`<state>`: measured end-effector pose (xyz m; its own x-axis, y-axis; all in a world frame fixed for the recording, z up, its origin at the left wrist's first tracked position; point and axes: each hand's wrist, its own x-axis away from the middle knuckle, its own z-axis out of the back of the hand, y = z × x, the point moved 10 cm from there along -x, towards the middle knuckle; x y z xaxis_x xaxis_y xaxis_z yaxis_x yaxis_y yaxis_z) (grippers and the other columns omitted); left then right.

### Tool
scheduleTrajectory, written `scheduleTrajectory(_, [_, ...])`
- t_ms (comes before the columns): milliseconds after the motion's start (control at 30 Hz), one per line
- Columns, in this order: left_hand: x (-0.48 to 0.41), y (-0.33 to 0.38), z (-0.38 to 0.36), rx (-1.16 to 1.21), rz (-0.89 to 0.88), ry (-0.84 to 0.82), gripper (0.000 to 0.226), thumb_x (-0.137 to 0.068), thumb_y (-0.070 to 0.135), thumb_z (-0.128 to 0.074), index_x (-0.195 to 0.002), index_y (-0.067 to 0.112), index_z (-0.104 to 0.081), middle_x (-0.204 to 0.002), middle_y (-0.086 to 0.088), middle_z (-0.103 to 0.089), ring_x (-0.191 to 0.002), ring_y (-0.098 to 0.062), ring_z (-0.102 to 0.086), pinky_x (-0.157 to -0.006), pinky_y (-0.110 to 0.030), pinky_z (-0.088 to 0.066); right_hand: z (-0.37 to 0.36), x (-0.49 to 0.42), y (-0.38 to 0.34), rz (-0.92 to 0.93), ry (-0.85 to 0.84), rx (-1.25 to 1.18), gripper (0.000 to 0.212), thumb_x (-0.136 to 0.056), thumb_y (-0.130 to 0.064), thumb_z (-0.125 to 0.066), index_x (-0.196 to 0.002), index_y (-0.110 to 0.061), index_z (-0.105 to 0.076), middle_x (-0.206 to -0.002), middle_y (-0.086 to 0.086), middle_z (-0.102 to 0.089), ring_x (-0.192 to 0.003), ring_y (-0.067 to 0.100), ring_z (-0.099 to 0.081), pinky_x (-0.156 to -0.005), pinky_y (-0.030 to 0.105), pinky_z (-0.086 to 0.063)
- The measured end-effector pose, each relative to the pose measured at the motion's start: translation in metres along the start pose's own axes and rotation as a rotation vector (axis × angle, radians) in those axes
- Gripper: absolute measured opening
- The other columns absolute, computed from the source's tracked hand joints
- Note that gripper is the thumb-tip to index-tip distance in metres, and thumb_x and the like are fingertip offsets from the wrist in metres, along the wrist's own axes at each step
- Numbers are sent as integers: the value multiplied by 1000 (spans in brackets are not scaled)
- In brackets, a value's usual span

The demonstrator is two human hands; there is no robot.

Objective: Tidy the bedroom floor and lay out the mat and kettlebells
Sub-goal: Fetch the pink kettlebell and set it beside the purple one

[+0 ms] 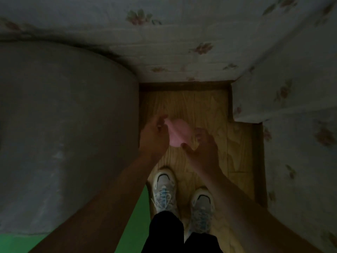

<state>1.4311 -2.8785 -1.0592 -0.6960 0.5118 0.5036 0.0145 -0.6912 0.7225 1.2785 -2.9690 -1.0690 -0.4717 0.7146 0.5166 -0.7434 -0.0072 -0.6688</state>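
Entry: pink item (177, 132), small and soft-looking, its kind not readable in the dim, blurred view. Location: it is hanging in the air above the wooden floor (200, 106), between the two hands and ahead of the left sneaker (164, 190). Left hand (155, 137): it is gripping the item's left edge, fingers curled in on it. Right hand (204, 150): it is cupping the right and lower edge, the thumb touching from beneath and the other fingers bending round the side; how firm either hold is cannot be told. Surroundings: the person is standing in a narrow strip of floor between the grey bed (63, 125) and the floral wall (291, 88). A green mat (135, 227) is showing near the left foot, partly hidden by the left forearm. No kettlebells are in view. Hazards, as judged: the item is sitting at the fingertips, so a slack hold while passing it from hand to hand could be letting it drop to the floor. The tight gap, poor light and the mat's edge beside the foot are making a stumble likely if the person turns quickly.
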Motion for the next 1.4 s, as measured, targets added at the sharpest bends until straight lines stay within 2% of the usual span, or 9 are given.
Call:
scheduleTrajectory(100, [-18,-31,-21,-89,4,-65,40,-98,6,-50,-136,19,-53,-130,1,-55,-110,-11,-55,-68,1,-42,-38,-19,22,-8,-67,90,57,-86,-26,-73,-137,-13,-50,-133,10,-52,-120,24,-51,-88,27,-43])
scheduleTrajectory(267, [-45,-50,-34,-287,-95,-80,39,-94,2,-51,-131,12,-59,-134,-10,-56,-120,-23,-55,-91,-20,-39,-63,-37,44,-1,-99,191,45,-90,-20,-69,-131,-6,-57,-129,14,-57,-121,26,-54,-102,32,-41])
scheduleTrajectory(467, [-65,-55,-56,-452,-241,-178,48,-87,-2,-57,-133,8,-57,-143,-14,-50,-130,-28,-48,-102,-14,-29,-73,-59,55,61,-76,199,18,-85,-23,-59,-73,-10,-56,-68,1,-50,-62,17,-48,-53,19,-24])
scheduleTrajectory(567, [-69,-55,-76,-552,-318,-319,38,-83,0,-61,-121,5,-63,-137,-15,-50,-123,-29,-51,-81,-6,-25,-78,-65,60,-5,-128,236,15,-87,-21,-68,-78,-11,-62,-73,1,-56,-59,9,-45,-47,14,-27])
scheduleTrajectory(733, [-64,-43,-57,-534,-351,-354,34,-89,7,-62,-124,2,-63,-126,-17,-59,-117,-30,-54,-87,-11,-23,-66,-64,36,6,-193,192,19,-88,-19,-68,-101,-6,-73,-93,6,-68,-82,13,-58,-56,8,-33])
scheduleTrajectory(867, [-33,0,-12,-431,-382,-259,33,-90,13,-63,-123,8,-65,-119,-11,-61,-102,-15,-51,-83,-18,-32,-27,-40,-23,122,-175,140,19,-86,-15,-71,-103,-7,-73,-92,1,-66,-84,13,-61,-61,8,-38])
scheduleTrajectory(1033, [16,77,62,-396,-442,-121,47,-82,31,-59,-125,12,-64,-125,-9,-61,-112,-23,-56,-92,-26,-38,35,9,-125,309,-167,134,23,-88,-19,-69,-110,-9,-71,-97,-1,-67,-84,7,-60,-59,6,-37])
scheduleTrajectory(1233, [121,208,186,-392,-528,112,42,-80,29,-61,-114,4,-65,-104,-12,-59,-91,-25,-56,-71,-27,-32,121,113,-288,630,-100,147,27,-86,-23,-61,-110,-11,-70,-95,1,-68,-84,13,-61,-70,17,-42])
scheduleTrajectory(1400, [243,322,302,-440,-554,321,32,-84,25,-63,-112,8,-63,-104,-14,-61,-93,-31,-59,-76,-32,-39,199,220,-425,813,-156,164,24,-89,-19,-67,-113,-15,-70,-95,-6,-67,-77,0,-58,-68,2,-38])
